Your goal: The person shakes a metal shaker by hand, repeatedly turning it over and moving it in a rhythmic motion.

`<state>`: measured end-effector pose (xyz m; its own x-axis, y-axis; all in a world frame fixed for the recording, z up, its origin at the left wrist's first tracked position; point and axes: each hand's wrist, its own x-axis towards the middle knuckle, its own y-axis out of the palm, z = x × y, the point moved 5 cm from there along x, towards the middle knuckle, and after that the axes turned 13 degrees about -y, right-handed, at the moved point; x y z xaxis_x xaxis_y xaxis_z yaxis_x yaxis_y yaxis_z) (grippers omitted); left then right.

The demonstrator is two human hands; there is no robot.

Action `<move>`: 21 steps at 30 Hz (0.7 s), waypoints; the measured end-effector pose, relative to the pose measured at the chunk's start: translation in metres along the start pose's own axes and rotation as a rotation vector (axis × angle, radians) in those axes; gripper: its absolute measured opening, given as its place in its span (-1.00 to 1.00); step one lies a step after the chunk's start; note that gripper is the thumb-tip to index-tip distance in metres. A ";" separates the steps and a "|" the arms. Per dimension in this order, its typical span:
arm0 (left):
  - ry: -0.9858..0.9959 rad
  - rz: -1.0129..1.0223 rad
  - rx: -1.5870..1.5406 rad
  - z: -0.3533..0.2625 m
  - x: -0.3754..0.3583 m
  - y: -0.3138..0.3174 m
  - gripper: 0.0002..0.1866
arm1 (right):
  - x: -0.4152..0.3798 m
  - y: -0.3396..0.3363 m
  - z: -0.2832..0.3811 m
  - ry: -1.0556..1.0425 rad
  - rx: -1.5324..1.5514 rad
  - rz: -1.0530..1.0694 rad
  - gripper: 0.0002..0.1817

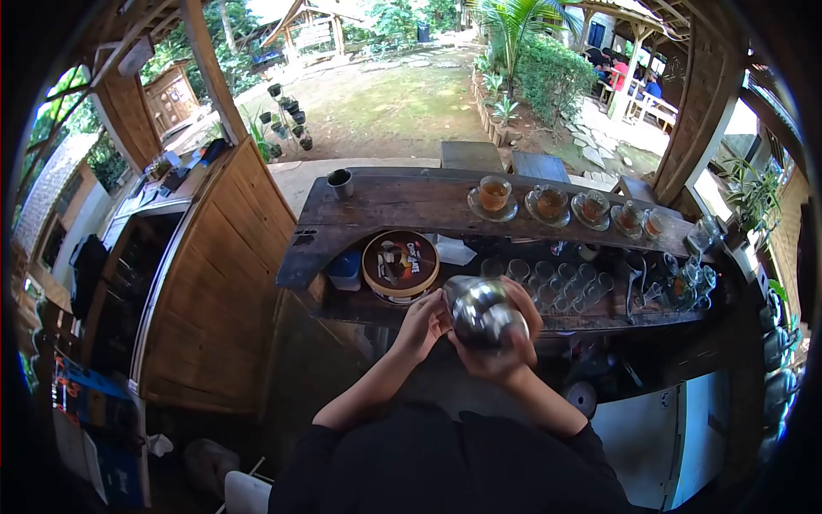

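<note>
A shiny, rounded metal vessel (486,315) is held up in front of my body, slightly blurred, so its exact kind is hard to make out. My right hand (512,349) wraps round its right side and underside. At its left edge, my left hand (423,327) has its fingers bent and touching the metal. Behind the vessel, several clear glass cups (561,287) stand in rows on the lower shelf. To the left of them sits a round tin with a dark printed lid (401,261).
On the upper wooden counter (402,195) are a metal cup (340,183) and several glasses of amber drink on saucers (494,195). A blue container (345,271) sits beside the tin. A wooden cabinet (210,283) rises at left; a white cabinet (638,441) is low right.
</note>
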<state>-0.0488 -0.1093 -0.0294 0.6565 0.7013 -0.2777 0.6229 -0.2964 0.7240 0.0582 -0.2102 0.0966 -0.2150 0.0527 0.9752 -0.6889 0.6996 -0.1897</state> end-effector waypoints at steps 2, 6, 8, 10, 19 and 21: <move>0.156 0.062 0.052 -0.026 -0.025 0.032 -0.73 | -0.022 -0.018 0.010 0.196 0.102 0.116 0.07; 0.199 -0.006 0.086 -0.031 -0.020 0.022 -0.70 | -0.018 0.002 0.020 -0.008 -0.013 -0.120 0.05; 0.005 -0.059 0.026 0.002 0.022 -0.037 -0.73 | -0.034 0.022 0.004 -0.012 -0.039 -0.049 -0.03; -0.026 -0.109 0.011 0.002 0.013 -0.019 -0.75 | -0.024 0.018 -0.005 0.104 0.058 -0.036 0.05; 0.154 -0.063 0.112 -0.013 0.005 0.010 -0.66 | -0.016 0.005 0.009 0.134 -0.052 0.004 0.05; -0.087 -0.129 0.040 0.025 0.036 -0.029 -0.69 | -0.025 0.013 -0.012 0.154 -0.019 0.104 -0.02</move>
<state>-0.0323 -0.0915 -0.0758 0.6033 0.6771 -0.4215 0.7196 -0.2342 0.6537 0.0625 -0.1939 0.0710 -0.1750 0.2331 0.9566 -0.6546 0.6982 -0.2899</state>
